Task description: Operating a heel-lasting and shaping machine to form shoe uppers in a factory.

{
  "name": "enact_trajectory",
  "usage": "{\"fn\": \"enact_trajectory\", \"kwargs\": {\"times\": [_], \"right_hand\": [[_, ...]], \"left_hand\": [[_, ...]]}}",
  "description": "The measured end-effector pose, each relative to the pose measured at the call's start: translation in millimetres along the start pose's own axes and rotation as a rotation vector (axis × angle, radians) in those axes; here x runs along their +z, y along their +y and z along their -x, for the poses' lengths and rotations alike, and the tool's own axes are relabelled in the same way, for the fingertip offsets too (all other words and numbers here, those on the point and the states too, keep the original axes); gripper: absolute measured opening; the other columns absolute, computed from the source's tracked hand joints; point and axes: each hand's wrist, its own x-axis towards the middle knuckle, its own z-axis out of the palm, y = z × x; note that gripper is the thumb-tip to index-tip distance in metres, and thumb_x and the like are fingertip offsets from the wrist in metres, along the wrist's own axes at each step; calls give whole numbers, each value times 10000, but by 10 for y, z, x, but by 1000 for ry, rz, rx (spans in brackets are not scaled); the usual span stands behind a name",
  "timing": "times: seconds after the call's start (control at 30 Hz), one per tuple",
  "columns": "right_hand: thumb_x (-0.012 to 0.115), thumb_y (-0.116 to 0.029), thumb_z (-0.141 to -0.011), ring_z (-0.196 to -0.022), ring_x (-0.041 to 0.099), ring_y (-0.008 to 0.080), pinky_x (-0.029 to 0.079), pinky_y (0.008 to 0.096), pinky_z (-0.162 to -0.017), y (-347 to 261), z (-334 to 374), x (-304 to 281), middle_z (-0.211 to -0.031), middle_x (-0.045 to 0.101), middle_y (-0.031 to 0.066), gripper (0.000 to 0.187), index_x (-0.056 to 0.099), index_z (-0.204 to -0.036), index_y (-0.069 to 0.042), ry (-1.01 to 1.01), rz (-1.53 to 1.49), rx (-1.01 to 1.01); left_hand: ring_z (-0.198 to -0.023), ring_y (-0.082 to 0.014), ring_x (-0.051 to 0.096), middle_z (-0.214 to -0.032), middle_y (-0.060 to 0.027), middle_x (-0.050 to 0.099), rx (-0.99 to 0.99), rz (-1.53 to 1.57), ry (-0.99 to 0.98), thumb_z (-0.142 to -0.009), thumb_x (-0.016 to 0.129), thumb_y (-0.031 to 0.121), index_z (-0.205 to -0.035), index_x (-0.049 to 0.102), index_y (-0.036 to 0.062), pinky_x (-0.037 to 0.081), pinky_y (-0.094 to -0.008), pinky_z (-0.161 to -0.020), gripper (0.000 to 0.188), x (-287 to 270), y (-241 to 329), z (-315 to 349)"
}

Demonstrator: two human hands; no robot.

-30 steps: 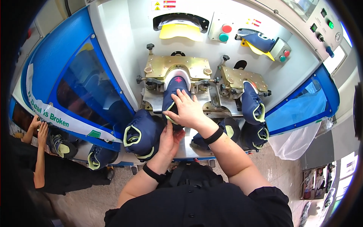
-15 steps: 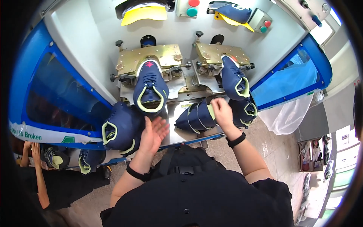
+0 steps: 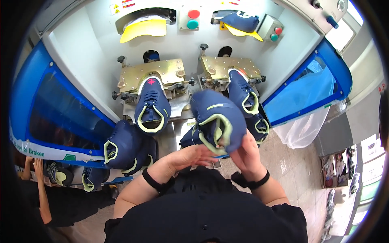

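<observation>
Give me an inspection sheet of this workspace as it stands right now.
Surface: metal ledge, partly hidden by shoes.
Job's things: raised navy shoe, its opening toward the wearer; left machine shoe and right machine shoe, each with its toe at a brass-coloured plate.
Clutter: more navy shoes at both sides of the ledge.
Grippers: right hand on the raised navy shoe, apparently holding it; left hand open, close to it, contact unclear.
Cables: nothing seen.
Surroundings: blue windowed panels at both sides, button box on the back wall, co-worker's hand at far left.
</observation>
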Motion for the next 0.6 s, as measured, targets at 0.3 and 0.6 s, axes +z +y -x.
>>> {"fn": "enact_trajectory", "kwargs": {"times": [0.3,0.6], "right_hand": [[869,-212,-662,-867,604,239,507,348,-734,-97,-437,264,-1116,606,137,626,566,-1190,-68,-445,1247,-901],[784,-75,-735,-749,601,311,500,357,-667,-151,-1522,1152,-916,590,140,324,566,-969,-21,-592,1312,-961]], "left_hand": [[-1101,-217,639,-1226,-86,637,900,287,441,-1000,543,207,-1307,525,24,520,-388,-955,357,387,955,489],[-1253,-303,512,-1376,-152,518,952,187,464,-992,440,518,-1426,395,116,410,-490,-1035,593,333,801,1077]]}}
